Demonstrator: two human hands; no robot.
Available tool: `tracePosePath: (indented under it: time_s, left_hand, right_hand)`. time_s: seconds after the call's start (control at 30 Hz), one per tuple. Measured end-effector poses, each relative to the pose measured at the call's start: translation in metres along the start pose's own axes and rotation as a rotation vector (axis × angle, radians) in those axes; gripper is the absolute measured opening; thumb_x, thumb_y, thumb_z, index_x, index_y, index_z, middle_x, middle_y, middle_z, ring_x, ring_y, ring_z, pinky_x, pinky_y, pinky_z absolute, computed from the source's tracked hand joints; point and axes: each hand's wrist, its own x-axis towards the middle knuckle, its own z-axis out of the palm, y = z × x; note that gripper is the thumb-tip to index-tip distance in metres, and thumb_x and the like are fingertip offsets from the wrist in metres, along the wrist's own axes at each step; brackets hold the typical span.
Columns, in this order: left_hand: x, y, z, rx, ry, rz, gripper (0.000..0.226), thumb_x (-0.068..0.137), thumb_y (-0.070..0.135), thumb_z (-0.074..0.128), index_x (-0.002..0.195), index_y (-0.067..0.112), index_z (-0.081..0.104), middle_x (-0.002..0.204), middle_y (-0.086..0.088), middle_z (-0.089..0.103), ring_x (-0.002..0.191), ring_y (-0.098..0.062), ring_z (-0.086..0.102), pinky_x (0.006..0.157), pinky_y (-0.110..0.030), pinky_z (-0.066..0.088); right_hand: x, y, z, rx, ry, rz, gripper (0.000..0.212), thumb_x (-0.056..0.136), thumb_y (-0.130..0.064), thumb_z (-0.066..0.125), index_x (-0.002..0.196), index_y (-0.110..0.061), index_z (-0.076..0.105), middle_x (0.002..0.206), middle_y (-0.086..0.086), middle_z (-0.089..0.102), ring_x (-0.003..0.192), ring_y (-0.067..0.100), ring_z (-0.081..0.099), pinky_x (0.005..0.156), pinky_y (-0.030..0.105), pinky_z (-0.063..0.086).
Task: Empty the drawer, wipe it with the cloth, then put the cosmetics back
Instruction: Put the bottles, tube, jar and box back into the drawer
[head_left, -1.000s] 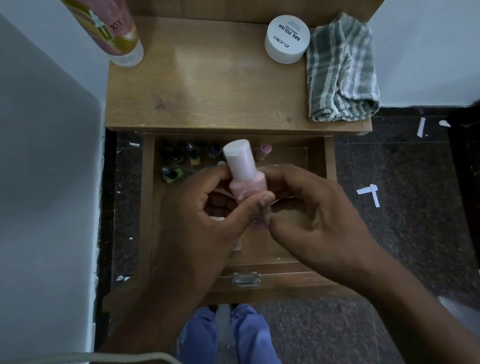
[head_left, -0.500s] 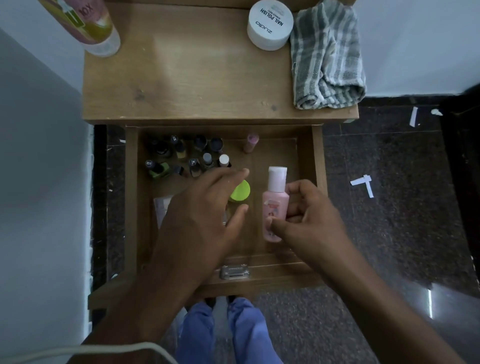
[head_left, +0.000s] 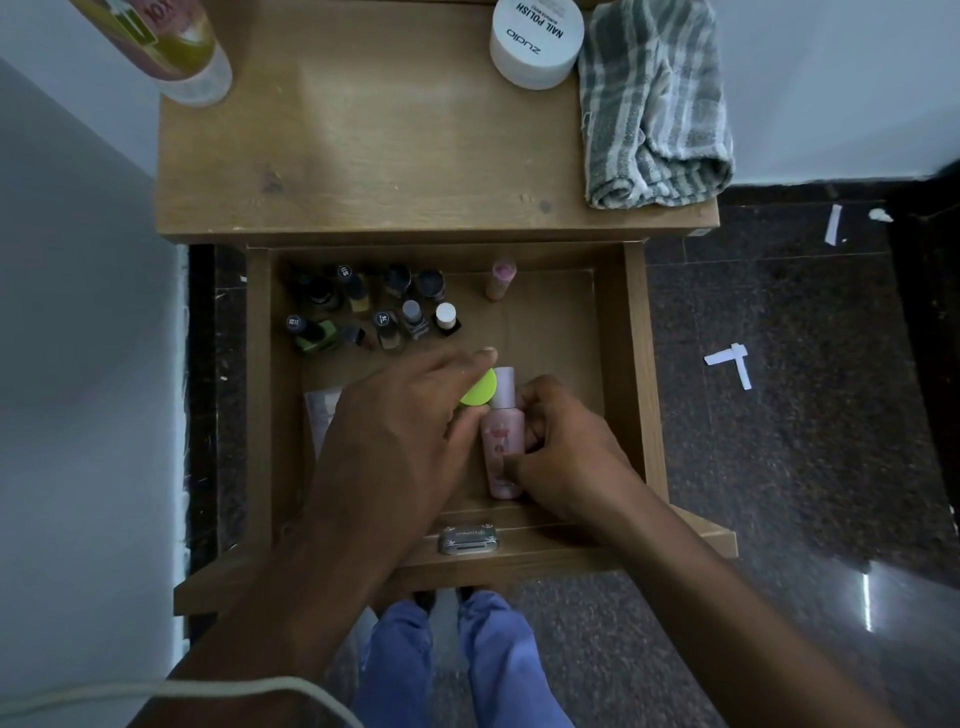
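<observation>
Nearest, inside the open wooden drawer (head_left: 631, 364), a pink plastic bottle with white cap (head_left: 500, 447) is gripped by the curled right hand (head_left: 563, 457). Beside it, a green-lidded jar (head_left: 480, 388) is covered by the left hand (head_left: 400, 431), fingers extended. Farther back, small nail-polish bottles (head_left: 374, 312) are clustered.

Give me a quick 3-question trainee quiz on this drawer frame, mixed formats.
1. True or false: the striped cloth lies inside the drawer.
2. The right hand grips: A) the lime-green lid B) the pink bottle C) the white jar
3. Fill in: the nail polish bottles stand in the drawer's far-____ corner.

Key
1. False; it lies on the tabletop.
2. B, the pink bottle.
3. Left.
</observation>
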Motion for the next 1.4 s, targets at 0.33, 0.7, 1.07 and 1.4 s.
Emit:
tracePosePath:
  time_s: [0.33,0.7,1.07,1.4]
  left_hand:
    - [-0.006,-0.002,-0.001,-0.045,0.005,-0.011,0.050,0.082,0.015,0.086,0.130,0.018,0.073,0.121,0.001,0.075,0.085,-0.005,0.065,0.082,-0.022,0.052]
    - [-0.003,0.001,-0.013,-0.022,0.007,0.021,0.067,0.078,0.026,0.090,0.138,0.011,0.065,0.133,-0.003,0.070,0.112,-0.013,0.068,0.102,-0.015,0.043]
    - [0.071,0.027,-0.072,-0.262,0.268,0.037,0.033,0.095,0.026,0.072,0.128,0.021,0.072,0.117,0.007,0.074,0.097,-0.001,0.070,0.083,-0.028,0.061]
    - [0.127,0.016,-0.077,-0.259,0.279,-0.088,0.047,0.097,0.028,0.066,0.143,0.023,0.060,0.139,0.008,0.064,0.127,-0.007,0.058,0.106,-0.036,0.052]
  right_hand:
    - [-0.003,0.006,0.008,-0.148,0.184,-0.169,0.036,0.088,-0.031,0.073,0.120,-0.030,0.057,0.099,-0.007,0.064,0.091,0.015,0.062,0.078,0.040,0.058]
    - [-0.023,-0.009,-0.015,-0.277,0.207,-0.228,0.044,0.089,-0.026,0.076,0.129,-0.026,0.059,0.110,-0.005,0.069,0.097,0.012,0.067,0.081,0.030,0.061]
    - [-0.010,-0.107,-0.115,-0.144,0.607,-0.575,0.024,0.090,-0.028,0.074,0.114,-0.026,0.070,0.099,-0.012,0.067,0.087,0.002,0.065,0.077,0.023,0.058]
    - [0.064,-0.158,-0.144,-0.438,0.786,-0.520,0.053,0.089,-0.036,0.070,0.137,-0.021,0.053,0.135,0.005,0.061,0.124,0.030,0.058,0.083,0.033,0.037]
